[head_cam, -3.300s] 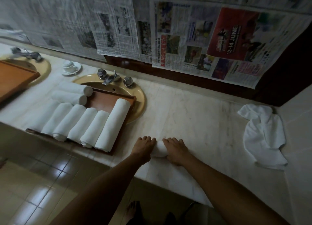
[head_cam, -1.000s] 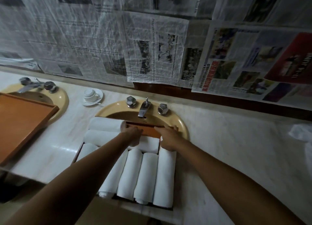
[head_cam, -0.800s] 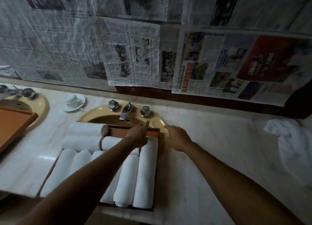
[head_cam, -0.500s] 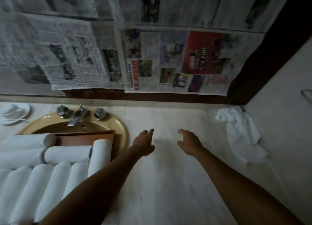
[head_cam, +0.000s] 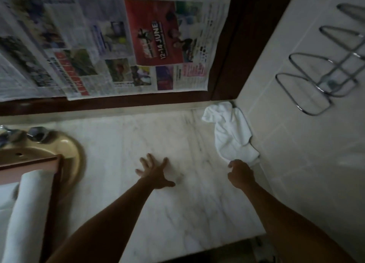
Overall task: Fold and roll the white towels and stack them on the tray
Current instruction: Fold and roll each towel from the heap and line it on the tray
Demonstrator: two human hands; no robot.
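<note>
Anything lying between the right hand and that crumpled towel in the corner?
Nothing visible does. The right hand is at the crumpled towel's near edge, with only bare marble counter around it.

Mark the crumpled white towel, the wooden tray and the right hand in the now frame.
crumpled white towel (head_cam: 231, 132): head view, middle of the heap by the side wall.
brown wooden tray (head_cam: 56, 183): head view, right rim.
right hand (head_cam: 241, 174): head view, back of the hand, fingers reaching the towel's near edge.
</note>
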